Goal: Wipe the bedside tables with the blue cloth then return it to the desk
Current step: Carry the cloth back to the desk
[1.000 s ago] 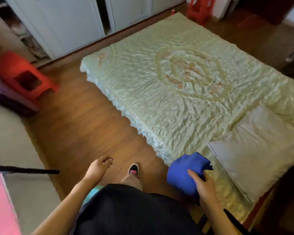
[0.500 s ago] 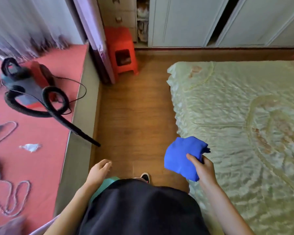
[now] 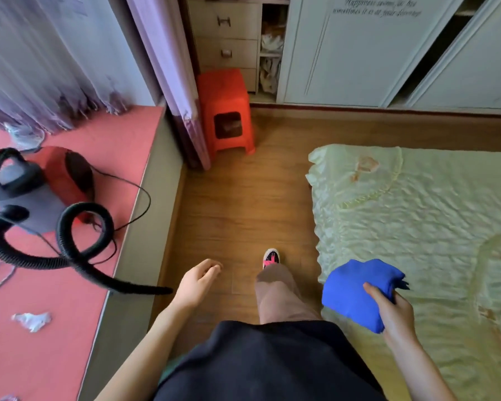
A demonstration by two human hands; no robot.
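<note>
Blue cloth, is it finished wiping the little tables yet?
Can't tell. No bedside table or desk shows in this view, so no wiping can be checked. In hand: the right hand has the bunched blue cloth in its grip, while the left hand hangs empty. The person stands on the wooden floor beside the bed. Left: the cloth must still reach the desk.

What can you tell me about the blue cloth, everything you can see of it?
The blue cloth is a plain, bright blue, soft-looking fabric, bunched into a loose folded wad with a few corners poking out on the right. The right hand grips it from below, thumb pressed on top. It is held in the air over the near edge of the bed, touching nothing else.
</note>
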